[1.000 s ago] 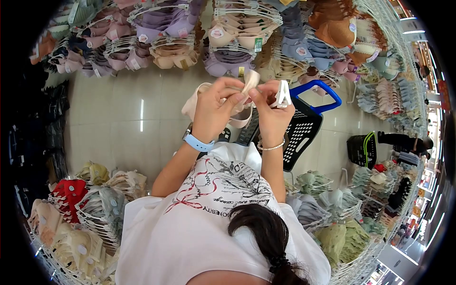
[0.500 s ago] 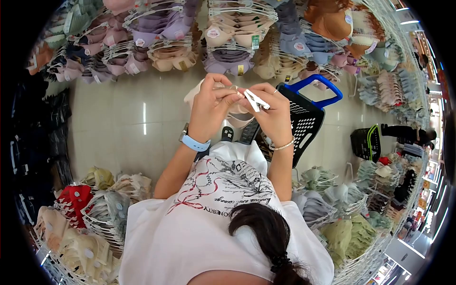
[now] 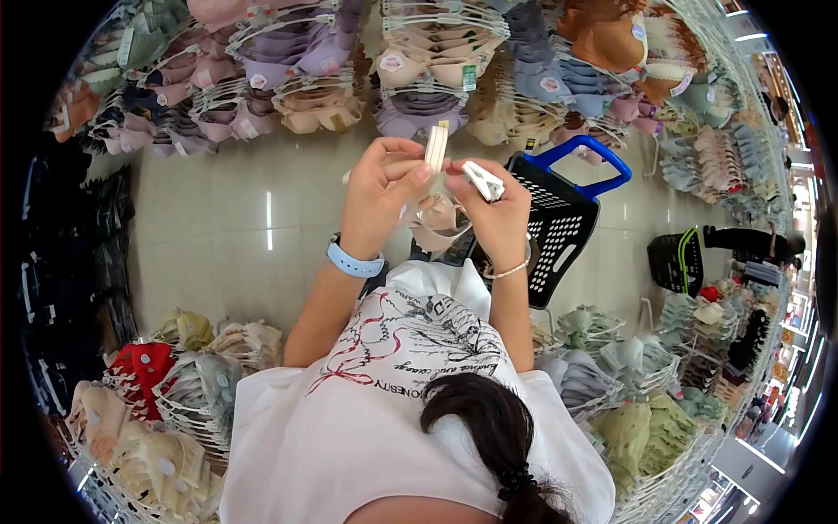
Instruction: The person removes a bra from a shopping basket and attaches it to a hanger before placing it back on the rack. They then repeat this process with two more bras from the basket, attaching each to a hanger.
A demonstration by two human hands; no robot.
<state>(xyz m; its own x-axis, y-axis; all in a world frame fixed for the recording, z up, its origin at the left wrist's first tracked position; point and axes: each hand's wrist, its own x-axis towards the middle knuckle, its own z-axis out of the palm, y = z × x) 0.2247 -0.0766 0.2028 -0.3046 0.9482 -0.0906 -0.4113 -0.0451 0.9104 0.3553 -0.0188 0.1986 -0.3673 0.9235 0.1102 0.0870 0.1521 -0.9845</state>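
Note:
Between the thumb and fingers of my left hand (image 3: pixel 381 188) is a slim white clip (image 3: pixel 436 149), held upright. My right hand (image 3: pixel 494 210) grips another white clip (image 3: pixel 484 181), which lies slanted across its fingers. The fingertips of both hands are close together. Below them hangs a beige bra (image 3: pixel 439 223), between my two wrists; how it is attached is hidden by the hands. A blue watch strap (image 3: pixel 353 259) is on my left wrist and a thin bracelet on my right.
Racks of bras (image 3: pixel 441 61) run along the far side, with more garments (image 3: pixel 196 384) at both near sides. A black basket with a blue handle (image 3: pixel 559 218) stands right of my right hand. Farther right are a black-and-green basket (image 3: pixel 675 262) and a person (image 3: pixel 751 242).
A white clip now stands upright in my left hand. The clip in my right hand has turned and shifted right. The beige bra hangs more openly below the hands.

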